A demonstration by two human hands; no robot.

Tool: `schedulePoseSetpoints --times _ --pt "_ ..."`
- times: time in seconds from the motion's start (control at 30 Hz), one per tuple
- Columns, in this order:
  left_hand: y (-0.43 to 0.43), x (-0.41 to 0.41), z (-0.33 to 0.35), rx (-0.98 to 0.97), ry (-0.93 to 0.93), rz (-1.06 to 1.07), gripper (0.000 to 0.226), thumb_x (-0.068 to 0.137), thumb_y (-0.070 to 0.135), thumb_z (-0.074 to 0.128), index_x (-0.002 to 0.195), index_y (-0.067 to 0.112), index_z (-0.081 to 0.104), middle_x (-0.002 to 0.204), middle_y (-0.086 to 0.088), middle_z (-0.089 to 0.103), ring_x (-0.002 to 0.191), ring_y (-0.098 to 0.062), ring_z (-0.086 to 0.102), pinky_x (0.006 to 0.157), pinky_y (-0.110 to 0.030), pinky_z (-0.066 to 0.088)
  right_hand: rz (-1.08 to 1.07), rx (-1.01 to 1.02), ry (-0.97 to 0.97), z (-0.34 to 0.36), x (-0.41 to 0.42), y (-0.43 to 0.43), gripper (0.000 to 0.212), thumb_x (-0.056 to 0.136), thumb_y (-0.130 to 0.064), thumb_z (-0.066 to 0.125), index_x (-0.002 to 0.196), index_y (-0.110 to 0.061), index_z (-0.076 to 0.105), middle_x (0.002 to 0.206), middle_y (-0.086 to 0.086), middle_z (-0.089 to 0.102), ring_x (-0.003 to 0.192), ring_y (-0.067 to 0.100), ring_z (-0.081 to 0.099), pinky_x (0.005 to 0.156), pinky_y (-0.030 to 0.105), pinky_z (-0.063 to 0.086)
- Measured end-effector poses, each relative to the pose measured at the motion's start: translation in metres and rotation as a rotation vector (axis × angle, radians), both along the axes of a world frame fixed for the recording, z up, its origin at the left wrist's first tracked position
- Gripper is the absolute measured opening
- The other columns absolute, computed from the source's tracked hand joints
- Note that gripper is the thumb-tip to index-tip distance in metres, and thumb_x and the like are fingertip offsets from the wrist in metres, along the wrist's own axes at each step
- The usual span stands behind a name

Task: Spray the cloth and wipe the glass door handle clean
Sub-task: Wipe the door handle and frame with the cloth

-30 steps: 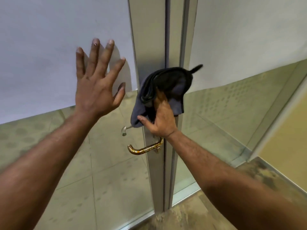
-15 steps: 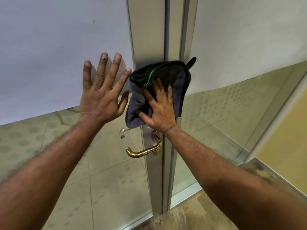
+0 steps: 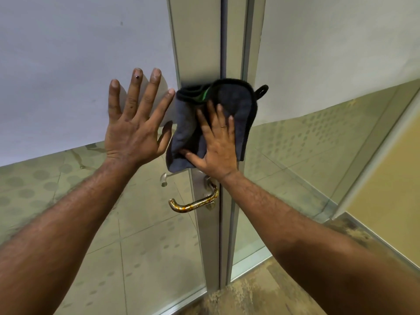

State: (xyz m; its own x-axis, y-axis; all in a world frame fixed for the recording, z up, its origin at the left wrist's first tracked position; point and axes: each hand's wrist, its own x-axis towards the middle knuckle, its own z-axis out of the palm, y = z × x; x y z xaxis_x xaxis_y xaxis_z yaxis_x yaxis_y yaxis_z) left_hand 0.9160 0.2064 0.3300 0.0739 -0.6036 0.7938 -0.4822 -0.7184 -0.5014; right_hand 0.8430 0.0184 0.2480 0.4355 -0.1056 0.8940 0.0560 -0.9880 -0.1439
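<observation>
A dark grey cloth (image 3: 241,103) with a black edge and a small loop lies flat against the metal door frame (image 3: 200,42). My right hand (image 3: 218,144) presses it there with straight, spread fingers. Just below that hand the brass lever handle (image 3: 193,204) sticks out to the left, bare and untouched. My left hand (image 3: 134,123) is flat on the frosted glass door (image 3: 68,64), fingers spread, right beside the cloth.
A second, silver handle (image 3: 164,178) shows through the glass on the far side. A fixed glass panel (image 3: 318,64) stands to the right of the frame. Tiled floor is seen through the lower clear glass, and brown flooring (image 3: 250,296) lies at my feet.
My right hand went from gripping the bunched cloth just above the handle to pressing it flat higher on the frame. My left hand stays on the glass, now closer to the cloth.
</observation>
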Motion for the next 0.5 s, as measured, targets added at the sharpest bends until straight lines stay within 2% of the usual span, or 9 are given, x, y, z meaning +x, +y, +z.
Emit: schedulePoseSetpoints --times 0.1,0.2,0.27,0.37,0.43,0.5 --pt "0.001 -0.001 0.001 0.005 0.005 0.007 0.067 0.102 0.046 0.034 0.163 0.020 0.022 0.170 -0.014 0.005 0.154 -0.035 -0.008 0.120 -0.054 -0.015 0.076 -0.037 -0.028 -0.013 -0.012 -0.011 0.076 0.079 -0.023 0.075 0.145 -0.012 0.041 0.155 0.020 0.037 0.147 0.032 0.025 0.124 0.043 0.007" --pt "0.002 -0.002 0.001 0.004 0.013 0.006 0.066 0.103 0.046 0.035 0.162 0.019 0.023 0.169 -0.015 0.006 0.154 -0.041 0.005 0.120 -0.053 -0.016 0.102 0.052 -0.097 -0.022 -0.021 -0.017 0.057 0.076 0.001 0.072 0.131 -0.001 0.058 0.146 0.021 0.049 0.142 0.031 0.036 0.123 0.038 0.014" --pt "0.002 -0.002 0.001 0.009 0.009 0.011 0.066 0.103 0.046 0.033 0.163 0.019 0.022 0.169 -0.015 0.007 0.153 -0.042 0.007 0.119 -0.052 -0.017 0.129 0.145 -0.124 -0.017 -0.021 -0.012 0.053 0.077 0.007 0.072 0.129 0.002 0.058 0.145 0.023 0.049 0.142 0.029 0.034 0.124 0.033 0.011" --pt "0.002 -0.002 0.001 0.018 0.024 0.021 0.067 0.103 0.047 0.031 0.163 0.020 0.019 0.169 -0.015 0.004 0.154 -0.040 0.004 0.119 -0.052 -0.018 0.210 0.262 -0.141 -0.001 -0.012 0.000 0.059 0.079 0.008 0.069 0.132 -0.006 0.049 0.150 0.023 0.043 0.149 0.023 0.022 0.124 0.035 0.005" --pt "0.001 -0.001 0.001 0.025 0.031 0.021 0.068 0.102 0.048 0.030 0.163 0.021 0.018 0.169 -0.015 0.004 0.154 -0.040 0.001 0.119 -0.052 -0.019 0.235 0.241 -0.134 0.008 -0.005 0.006 0.059 0.080 0.004 0.068 0.133 -0.011 0.048 0.153 0.020 0.040 0.151 0.018 0.014 0.124 0.040 0.001" --pt "0.001 -0.001 0.001 0.029 0.028 0.011 0.070 0.101 0.050 0.030 0.163 0.021 0.018 0.169 -0.016 0.007 0.154 -0.042 0.005 0.119 -0.053 -0.017 0.203 0.109 -0.082 0.006 -0.003 0.006 0.058 0.080 -0.002 0.062 0.136 -0.011 0.049 0.155 0.018 0.039 0.152 0.021 0.015 0.124 0.042 0.000"
